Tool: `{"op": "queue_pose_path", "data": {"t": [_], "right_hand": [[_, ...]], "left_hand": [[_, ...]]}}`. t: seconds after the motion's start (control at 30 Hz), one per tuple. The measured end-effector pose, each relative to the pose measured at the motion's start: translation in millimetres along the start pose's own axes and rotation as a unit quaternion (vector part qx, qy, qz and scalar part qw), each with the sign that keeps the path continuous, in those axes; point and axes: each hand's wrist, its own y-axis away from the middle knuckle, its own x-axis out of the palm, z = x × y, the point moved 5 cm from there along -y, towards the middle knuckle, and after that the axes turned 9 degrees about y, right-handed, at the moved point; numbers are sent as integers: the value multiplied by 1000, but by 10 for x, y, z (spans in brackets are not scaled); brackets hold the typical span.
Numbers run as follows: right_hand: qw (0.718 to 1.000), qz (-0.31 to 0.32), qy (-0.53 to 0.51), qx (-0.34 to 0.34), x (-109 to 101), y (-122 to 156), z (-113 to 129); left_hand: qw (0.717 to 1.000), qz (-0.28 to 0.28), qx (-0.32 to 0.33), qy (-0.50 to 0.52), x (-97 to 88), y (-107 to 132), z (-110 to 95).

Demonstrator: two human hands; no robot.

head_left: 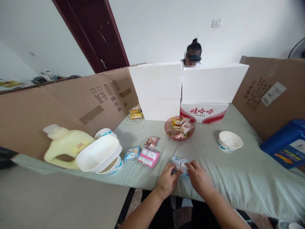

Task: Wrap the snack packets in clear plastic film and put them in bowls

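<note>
Near the front edge of the table lies a crinkled clear-and-blue plastic packet (180,164), whose contents I cannot make out. My left hand (167,180) pinches its left side with thumb and fingers. From the other side, the curled fingers of my right hand (199,178) close on its right part. Left of the hands rest a pink-and-white snack packet (149,157), a blue snack packet (132,154) and a reddish-brown snack packet (152,142). Beyond the hands, a pink glass bowl (168,135) holds several wrapped snacks.
White boxes (159,82) form a wall at the back, with a person (194,52) behind. Cardboard panels (71,101) flank the table. A yellow jug (63,140) and white tubs (100,154) stand left; a paper bowl (230,142) and blue bottle (286,143) stand right.
</note>
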Motion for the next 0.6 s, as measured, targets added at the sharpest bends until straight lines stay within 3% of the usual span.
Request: {"op": "queue_pose_path", "data": {"t": [0.07, 0.13, 0.2, 0.3, 0.4, 0.47, 0.53, 0.6], "right_hand": [[999, 29, 15, -28, 30, -122, 170], [998, 52, 16, -36, 58, -123, 169], [998, 63, 7, -28, 72, -13, 11], [998, 59, 11, 8, 70, 273, -408], [997, 33, 38, 58, 42, 540, -809], [994, 4, 63, 87, 1, 625, -932], [991, -38, 72, 103, -71, 613, -890], [991, -89, 41, 92, -170, 523, -686]], "left_hand": [[1000, 3, -11, 3, -8, 1, 1], [1000, 3, -24, 7, -10, 9, 7], [999, 3, -31, 12, -1, 26, 20], [999, -13, -45, 25, 3, 50, 68], [995, -49, -76, 47, -21, 46, 144], [992, -56, -98, 57, -23, 35, 194], [987, -71, -121, 75, -30, 40, 247], [975, -118, -158, 105, -56, 82, 325]]}}
